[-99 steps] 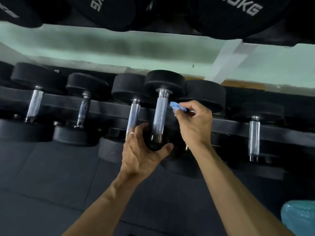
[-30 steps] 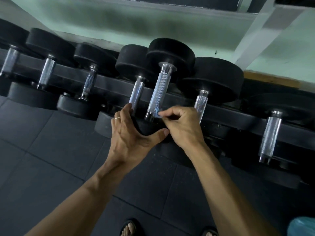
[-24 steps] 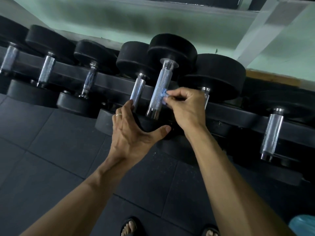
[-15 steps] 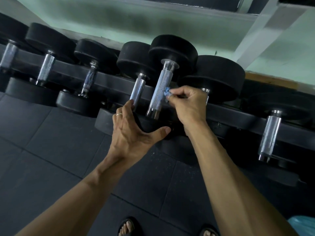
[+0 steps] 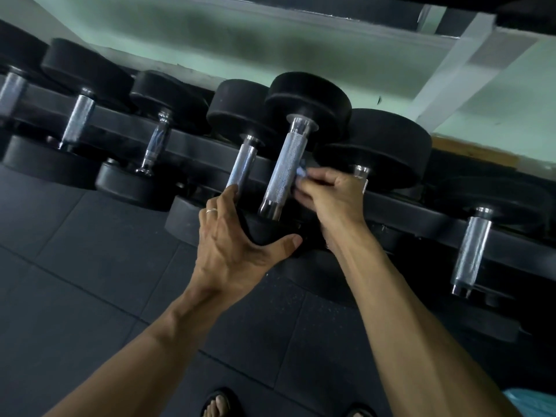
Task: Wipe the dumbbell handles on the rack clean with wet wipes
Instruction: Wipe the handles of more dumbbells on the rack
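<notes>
Left hand: the near black head (image 5: 270, 233) of the raised dumbbell is gripped by the left hand (image 5: 231, 245), thumb curled under its near edge and fingers wrapped over its far side; a ring (image 5: 211, 210) is seen on one finger.
Right hand: a small blue wipe (image 5: 301, 173) is pinched by the right hand (image 5: 331, 197) between thumb and fingertips, and is pressed against the right side of the handle.
Handle: the knurled metal handle (image 5: 284, 170) is tilted, its far end higher, and is held up above the neighbouring dumbbells; the wipe is met about midway along it.
Far head: the far black head (image 5: 310, 100) of the same dumbbell is seen above the row, overlapping the heads to either side.
Wipe: mostly hidden by the fingers; only a crumpled blue corner is shown, touching the handle.
Rack: a dark rail (image 5: 421, 212) is run from left to right under the handles, and the other dumbbells are carried across it.
Other dumbbells: one handle (image 5: 244, 164) is seen just left of the raised one, two more (image 5: 156, 142) (image 5: 78, 121) further left, and one (image 5: 472, 251) well apart on the right; a short piece of another (image 5: 360, 173) is seen behind the right hand.
Floor: dark rubber tiles (image 5: 105, 266) are laid below the rack; toes in sandals (image 5: 219, 404) are seen at the bottom edge.
Bottom right corner: a teal object (image 5: 532, 406) is partly shown; what it is cannot be told.
</notes>
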Action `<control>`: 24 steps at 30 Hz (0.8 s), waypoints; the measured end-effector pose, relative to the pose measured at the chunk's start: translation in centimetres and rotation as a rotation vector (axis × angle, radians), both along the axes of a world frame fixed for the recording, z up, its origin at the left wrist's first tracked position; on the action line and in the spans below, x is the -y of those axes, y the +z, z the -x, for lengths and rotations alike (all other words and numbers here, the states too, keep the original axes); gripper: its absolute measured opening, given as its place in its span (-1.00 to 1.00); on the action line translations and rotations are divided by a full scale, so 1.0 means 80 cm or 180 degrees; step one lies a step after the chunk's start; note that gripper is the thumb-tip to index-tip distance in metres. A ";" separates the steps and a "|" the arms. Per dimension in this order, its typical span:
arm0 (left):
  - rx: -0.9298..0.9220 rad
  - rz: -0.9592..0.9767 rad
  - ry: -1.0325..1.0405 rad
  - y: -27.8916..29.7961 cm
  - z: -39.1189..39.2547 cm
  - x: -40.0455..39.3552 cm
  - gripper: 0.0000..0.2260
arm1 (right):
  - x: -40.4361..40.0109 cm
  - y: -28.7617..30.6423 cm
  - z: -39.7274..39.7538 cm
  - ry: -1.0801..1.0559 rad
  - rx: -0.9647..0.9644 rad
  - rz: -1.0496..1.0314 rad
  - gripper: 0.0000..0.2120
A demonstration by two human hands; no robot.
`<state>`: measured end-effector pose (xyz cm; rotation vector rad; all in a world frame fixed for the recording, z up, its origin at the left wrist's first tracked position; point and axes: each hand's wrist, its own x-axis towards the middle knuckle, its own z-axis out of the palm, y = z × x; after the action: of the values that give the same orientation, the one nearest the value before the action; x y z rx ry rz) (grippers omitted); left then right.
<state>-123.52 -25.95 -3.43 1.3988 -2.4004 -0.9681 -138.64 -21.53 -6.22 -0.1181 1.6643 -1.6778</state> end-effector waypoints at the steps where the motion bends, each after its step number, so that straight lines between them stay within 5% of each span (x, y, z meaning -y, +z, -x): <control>1: -0.0015 -0.0011 0.0003 -0.001 -0.001 0.000 0.05 | -0.008 -0.004 -0.004 0.0304 -0.0167 -0.0269 -0.86; 4: -0.0027 -0.0030 0.0014 -0.001 -0.001 0.001 0.05 | -0.021 -0.003 -0.008 0.0790 -0.0510 -0.0561 -0.86; 9: -0.0075 -0.0011 -0.0001 -0.003 -0.003 0.001 0.01 | 0.033 0.020 0.023 -0.0618 0.0011 0.0373 -0.78; 15: -0.0102 0.0008 -0.0021 -0.001 -0.003 0.002 -0.01 | 0.000 0.014 0.003 0.0077 -0.0460 0.0005 -0.78; 20: -0.0073 0.0046 -0.0047 -0.003 -0.003 0.003 -0.02 | 0.046 0.012 0.028 -0.0826 0.0086 0.0378 -0.83; 24: -0.0083 0.0053 -0.0066 -0.003 -0.002 0.002 -0.02 | 0.008 0.004 0.007 -0.0099 -0.0071 0.0032 -0.81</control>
<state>-123.32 -26.13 -3.64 1.3498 -2.4033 -0.9630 -139.22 -22.20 -5.93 -0.1169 1.6822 -1.7139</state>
